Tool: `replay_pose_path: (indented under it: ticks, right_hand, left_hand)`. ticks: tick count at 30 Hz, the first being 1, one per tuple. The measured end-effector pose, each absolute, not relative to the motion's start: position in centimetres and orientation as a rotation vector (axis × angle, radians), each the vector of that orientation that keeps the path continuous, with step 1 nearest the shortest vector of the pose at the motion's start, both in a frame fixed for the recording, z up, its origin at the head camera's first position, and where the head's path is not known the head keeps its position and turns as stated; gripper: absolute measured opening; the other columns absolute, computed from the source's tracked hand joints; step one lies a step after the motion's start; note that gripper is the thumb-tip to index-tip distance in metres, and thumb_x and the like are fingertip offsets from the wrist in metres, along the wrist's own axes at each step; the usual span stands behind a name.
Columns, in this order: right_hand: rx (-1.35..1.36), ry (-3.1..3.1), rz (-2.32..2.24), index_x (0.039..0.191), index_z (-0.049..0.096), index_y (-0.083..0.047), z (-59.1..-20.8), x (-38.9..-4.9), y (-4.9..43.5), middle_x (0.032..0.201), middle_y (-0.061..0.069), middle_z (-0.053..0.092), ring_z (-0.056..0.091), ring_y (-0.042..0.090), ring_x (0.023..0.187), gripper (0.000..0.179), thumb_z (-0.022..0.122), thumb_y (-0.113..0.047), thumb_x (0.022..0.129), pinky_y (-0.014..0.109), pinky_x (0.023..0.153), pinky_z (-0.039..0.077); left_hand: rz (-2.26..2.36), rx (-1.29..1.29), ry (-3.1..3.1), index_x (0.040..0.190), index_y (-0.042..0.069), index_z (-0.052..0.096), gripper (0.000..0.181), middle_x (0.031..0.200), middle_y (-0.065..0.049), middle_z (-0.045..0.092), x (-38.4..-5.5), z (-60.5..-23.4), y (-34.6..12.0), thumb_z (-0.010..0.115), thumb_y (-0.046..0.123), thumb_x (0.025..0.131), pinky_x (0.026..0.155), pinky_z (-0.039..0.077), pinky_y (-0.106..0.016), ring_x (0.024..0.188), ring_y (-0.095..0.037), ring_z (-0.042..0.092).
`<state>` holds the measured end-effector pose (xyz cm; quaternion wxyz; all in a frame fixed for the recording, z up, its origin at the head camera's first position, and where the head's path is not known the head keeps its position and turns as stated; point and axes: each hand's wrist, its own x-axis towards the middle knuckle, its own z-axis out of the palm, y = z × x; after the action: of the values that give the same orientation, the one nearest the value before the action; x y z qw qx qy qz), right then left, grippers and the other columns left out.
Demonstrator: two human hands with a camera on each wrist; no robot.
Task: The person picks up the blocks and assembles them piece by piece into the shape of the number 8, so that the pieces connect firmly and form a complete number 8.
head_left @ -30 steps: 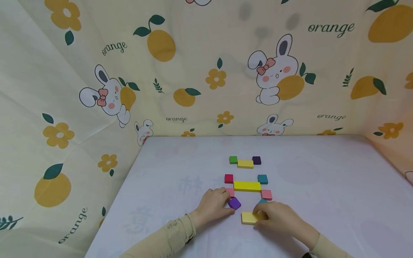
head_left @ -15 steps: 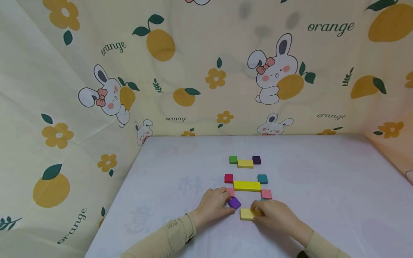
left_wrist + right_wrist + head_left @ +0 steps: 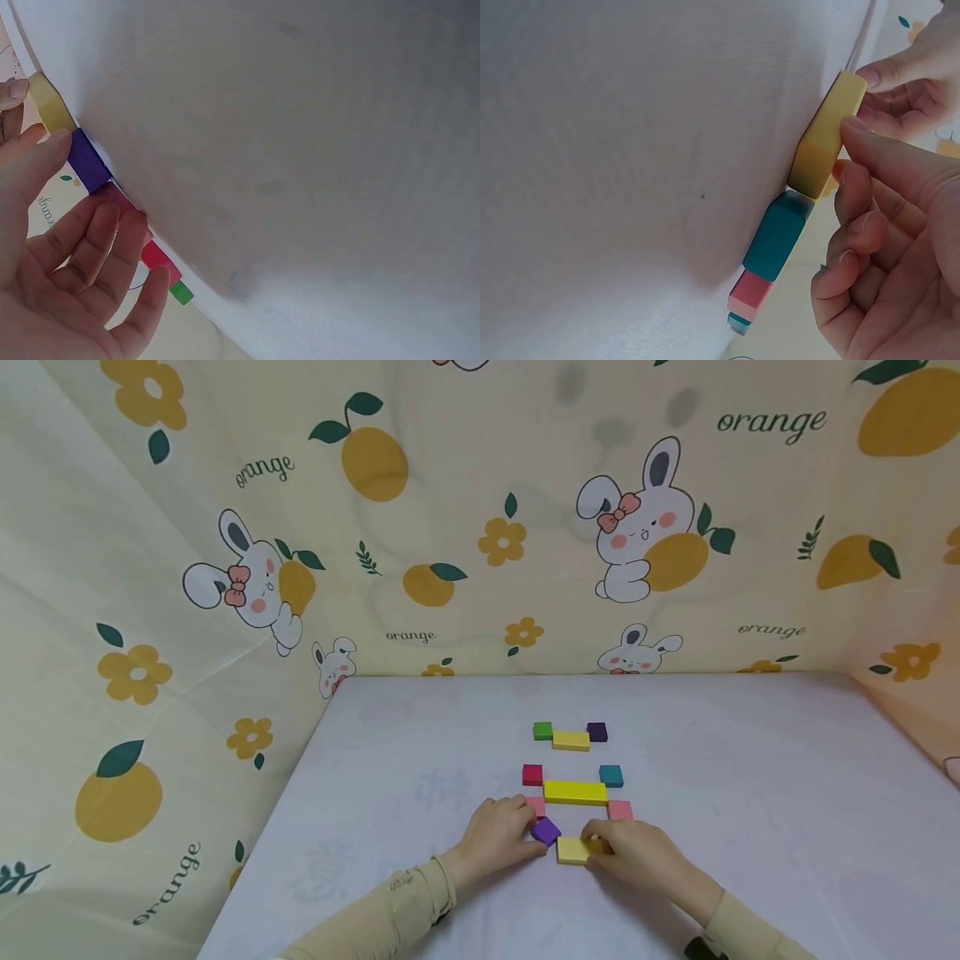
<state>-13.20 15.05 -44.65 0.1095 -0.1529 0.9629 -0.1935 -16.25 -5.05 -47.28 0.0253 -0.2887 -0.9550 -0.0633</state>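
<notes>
My left hand holds a purple block between thumb and fingertips; the block sits turned at an angle on the table. A pale yellow oblong block lies just to its right, its right end pinched by my right hand. In the right wrist view, a teal block stands close by the yellow block's end; my right hand hides it in the head view. A pink block lies beyond my right hand. Another pink block is partly covered by my left fingers.
Farther back, a long yellow block lies between a red block and a teal one. Behind these are a green block, a short yellow block and a dark purple block. A printed cloth hangs behind the table.
My right hand has slid the pale yellow block away from me and slightly left, nearer the purple block. The near teal block has become hidden behind that hand. My left hand stays put.
</notes>
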Motion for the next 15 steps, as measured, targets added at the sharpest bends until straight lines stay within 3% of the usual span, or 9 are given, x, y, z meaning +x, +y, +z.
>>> replay_pose_path:
  ticks: [15]
  right_hand:
    - [-0.443, 2.807, -0.569, 0.090, 0.064, -0.021, -45.02, -13.40, 15.18, 0.068, -0.011, 0.057, 0.044, 0.007, 0.058, 0.019, 0.070, -0.022, 0.071, 0.022, 0.057, 0.041]
  left_hand:
    - [-0.196, -0.885, -2.959, 0.081, 0.021, 0.059, 0.032, 0.069, 0.011, 0.046, -16.28, -47.23, -4.98, 0.063, 0.051, 0.071, 0.053, 0.028, -0.018, 0.058, -0.003, 0.039]
